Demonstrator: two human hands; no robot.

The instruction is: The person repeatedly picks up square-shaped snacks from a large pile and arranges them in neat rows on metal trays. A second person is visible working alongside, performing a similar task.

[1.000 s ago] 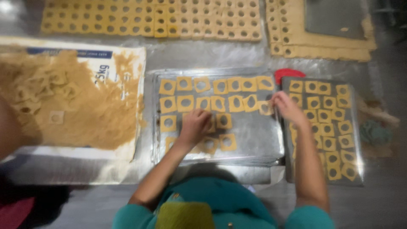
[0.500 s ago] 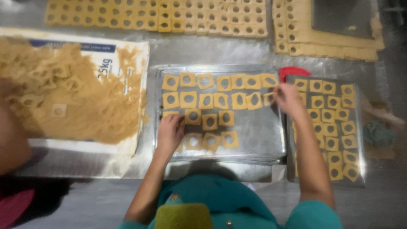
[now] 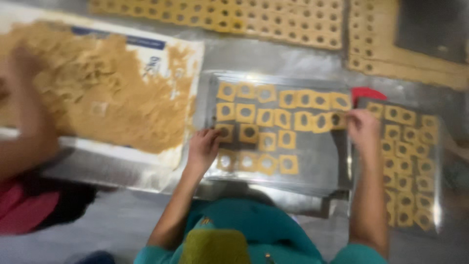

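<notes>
Seemingly, both hands, left hand (image 3: 202, 146) and right hand (image 3: 362, 128), pinch dough squares (image 3: 273, 119) on the tray (image 3: 337, 166) with curled fingers.

dough scraps (image 3: 93, 93) on a sack (image 3: 161, 51)

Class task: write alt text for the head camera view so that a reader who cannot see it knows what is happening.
Seen from above, a person's left hand and right hand touch square, holed dough pieces on a metal baking tray. A second filled tray lies to the right, and a crumb heap to the left.

Co-worker's arm (image 3: 27, 122) — blurred, cut off left, dough sheet (image 3: 405, 58) cropped
</notes>
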